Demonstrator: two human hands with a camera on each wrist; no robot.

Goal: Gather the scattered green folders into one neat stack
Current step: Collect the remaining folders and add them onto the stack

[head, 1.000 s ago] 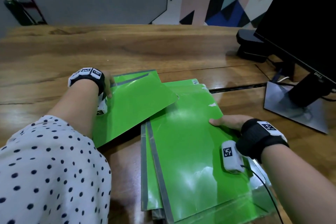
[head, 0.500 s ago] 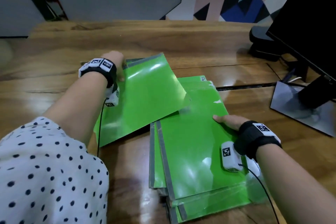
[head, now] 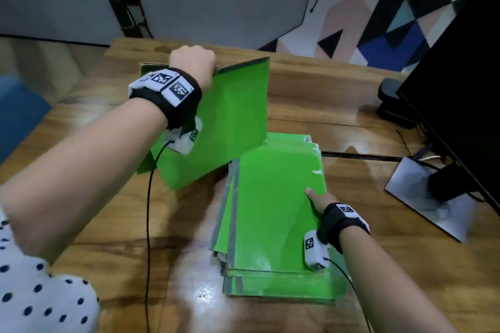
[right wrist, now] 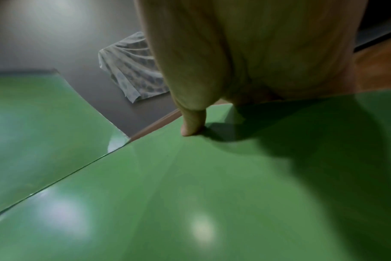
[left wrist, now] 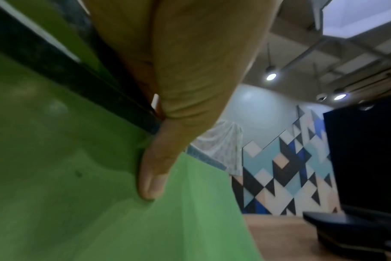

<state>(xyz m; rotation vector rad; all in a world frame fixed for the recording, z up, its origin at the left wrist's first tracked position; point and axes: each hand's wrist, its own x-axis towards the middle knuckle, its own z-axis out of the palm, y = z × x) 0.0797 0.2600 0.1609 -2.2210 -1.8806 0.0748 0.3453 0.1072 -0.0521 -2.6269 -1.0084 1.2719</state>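
My left hand [head: 193, 63] grips the top edge of a green folder [head: 224, 121] and holds it raised and tilted above the wooden table [head: 311, 105]; in the left wrist view the thumb [left wrist: 152, 174] presses on the green folder's [left wrist: 101, 211] face. Another green sheet [head: 144, 162] shows behind it. A stack of several green folders [head: 273, 213] lies flat at centre right. My right hand [head: 316, 199] holds the stack's right edge, thumb [right wrist: 193, 123] on the top folder [right wrist: 212, 194], other fingers hidden.
A black monitor [head: 454, 94] on a silver stand [head: 422, 197] occupies the right side of the table. A dark object [head: 392, 105] sits behind it. A slot [head: 359, 155] runs across the tabletop. Cables trail from both wrist cameras.
My left hand has lifted its folder higher off the table and tilted it nearly upright. The right hand stays on the stack's right edge.
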